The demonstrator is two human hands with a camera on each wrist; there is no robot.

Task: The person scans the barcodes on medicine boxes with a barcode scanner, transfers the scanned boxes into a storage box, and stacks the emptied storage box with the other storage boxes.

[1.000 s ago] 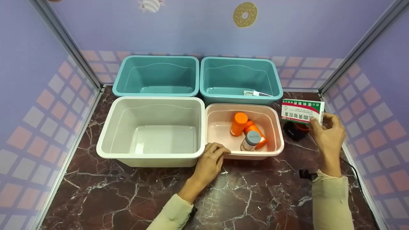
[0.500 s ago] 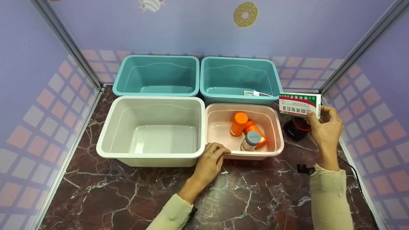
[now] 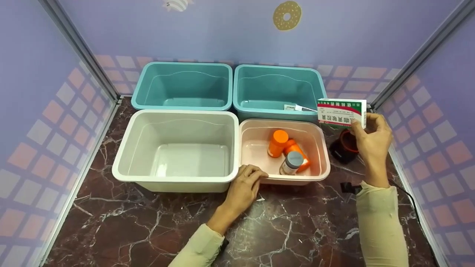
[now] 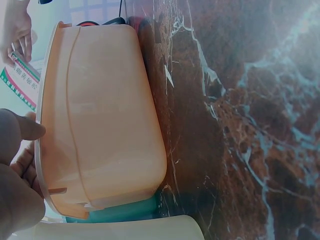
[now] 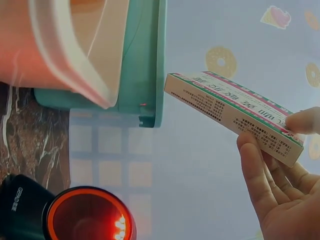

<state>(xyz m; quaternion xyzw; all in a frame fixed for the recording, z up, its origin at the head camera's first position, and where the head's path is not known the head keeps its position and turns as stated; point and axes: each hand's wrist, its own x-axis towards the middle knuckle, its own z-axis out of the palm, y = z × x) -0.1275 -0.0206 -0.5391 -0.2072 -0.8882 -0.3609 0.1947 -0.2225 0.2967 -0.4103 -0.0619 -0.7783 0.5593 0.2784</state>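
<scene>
My right hand pinches a white, green and red medicine box near one end, thumb on its printed face. The box is held up, level with the front rim of the right teal bin. In the right wrist view, fingertips press the narrow side of the medicine box. Beneath that hand a black barcode scanner shows a red-lit ring. My left hand grips the front rim of the pink bin, beside the white bin. Inside the pink bin are two orange bottles and a grey-capped bottle.
Another teal bin stands at the back left, behind the white bin. A small white packet lies in the right teal bin. A black cable runs along the right wall. The dark marble tabletop stretches out in front.
My right hand has lifted the medicine box up and a little left, baring more of the scanner. The left hand has stayed at the pink bin's rim.
</scene>
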